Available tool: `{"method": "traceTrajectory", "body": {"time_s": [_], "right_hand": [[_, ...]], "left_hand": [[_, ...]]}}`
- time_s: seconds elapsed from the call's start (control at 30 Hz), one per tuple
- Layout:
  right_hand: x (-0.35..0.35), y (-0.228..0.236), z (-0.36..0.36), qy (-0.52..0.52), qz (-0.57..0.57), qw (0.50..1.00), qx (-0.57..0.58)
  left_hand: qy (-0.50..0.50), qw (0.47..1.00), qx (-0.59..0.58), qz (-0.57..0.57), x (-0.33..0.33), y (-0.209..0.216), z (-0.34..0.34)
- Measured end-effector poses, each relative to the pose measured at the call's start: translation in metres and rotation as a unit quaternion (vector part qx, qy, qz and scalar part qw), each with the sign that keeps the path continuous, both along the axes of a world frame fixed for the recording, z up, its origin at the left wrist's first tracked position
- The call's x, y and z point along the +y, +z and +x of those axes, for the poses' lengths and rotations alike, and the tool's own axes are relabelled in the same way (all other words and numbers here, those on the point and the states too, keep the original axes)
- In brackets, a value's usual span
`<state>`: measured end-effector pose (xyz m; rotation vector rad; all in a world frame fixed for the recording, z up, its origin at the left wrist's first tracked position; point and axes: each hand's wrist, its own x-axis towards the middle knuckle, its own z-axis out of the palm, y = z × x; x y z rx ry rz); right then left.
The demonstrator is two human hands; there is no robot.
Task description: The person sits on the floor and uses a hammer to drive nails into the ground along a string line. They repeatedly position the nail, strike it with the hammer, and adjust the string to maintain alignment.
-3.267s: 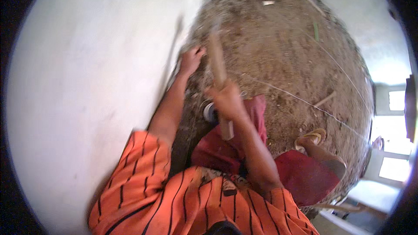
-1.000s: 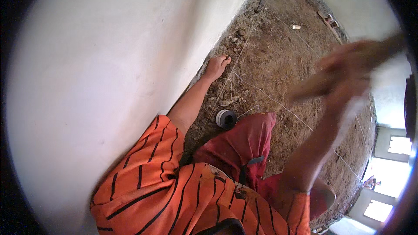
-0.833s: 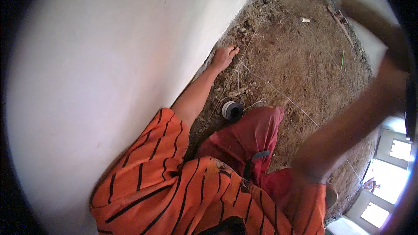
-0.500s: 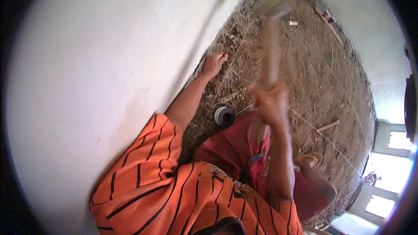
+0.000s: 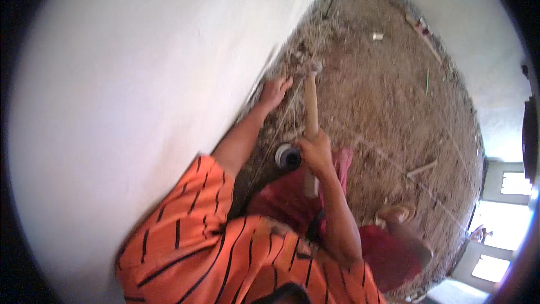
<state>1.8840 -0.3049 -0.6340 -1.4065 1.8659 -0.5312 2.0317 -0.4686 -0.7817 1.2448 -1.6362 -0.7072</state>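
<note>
The right hand (image 5: pixel 316 152), near the picture's centre, is closed around the wooden handle of a hammer (image 5: pixel 310 114). The handle runs toward twelve o'clock and its head rests on the dirt floor (image 5: pixel 388 107). At nine o'clock of that hand a small round white-rimmed container (image 5: pixel 288 157) sits on the ground. Further off, at eleven o'clock, the left hand (image 5: pixel 275 91) lies open, fingers spread on the ground where it meets the white wall (image 5: pixel 140 79), just beside the hammer's head, holding nothing.

Left hand (image 5: pixel 274 91) spread flat, arm outstretched; right hand (image 5: pixel 316 152) fisted.
</note>
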Motion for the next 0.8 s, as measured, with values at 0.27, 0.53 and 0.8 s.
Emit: {"method": "traceTrajectory", "body": {"time_s": [0.27,0.53,0.8], "right_hand": [[-0.01,0.278,0.019,-0.045,-0.46,0.883,-0.08],[0.015,-0.029,0.008,-0.039,-0.021,0.999,0.01],[0.042,0.167,0.06,-0.053,-0.177,0.982,-0.051]], "left_hand": [[-0.011,0.996,-0.035,0.081,0.037,0.03,0.003],[-0.006,0.995,-0.046,0.09,0.034,0.012,0.0],[0.009,0.995,-0.028,0.097,0.08,-0.017,0.038]]}}
